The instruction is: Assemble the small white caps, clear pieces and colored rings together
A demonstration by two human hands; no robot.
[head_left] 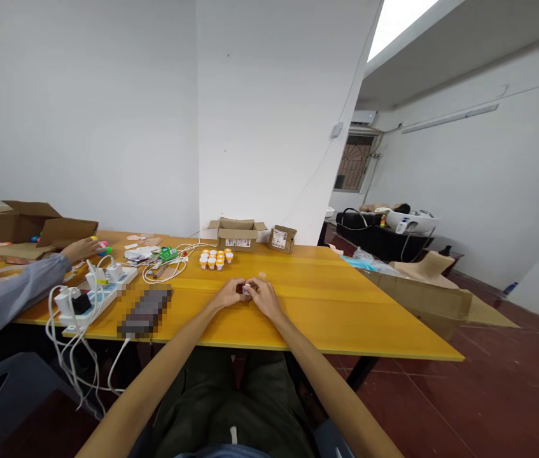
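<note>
Over the wooden table (336, 299), my left hand (230, 292) and my right hand (262, 296) meet, with their fingers curled round one small white item (246, 290). Something dark shows beside it between the fingers, and most of the item is hidden, so its exact kind does not show. Just beyond my right hand lies a small pale, clear-looking piece (262, 275). Several small white cups with orange-yellow bands (212, 259) stand grouped further back, to the left of my hands.
Behind the cups are an open cardboard box (237, 235) and a smaller box (282, 239). On the left lie a blurred-out dark device (145, 312), a power strip (100, 299) with cables, and green and white packets (168, 254). A co-worker's hand (81, 249) reaches beside cartons.
</note>
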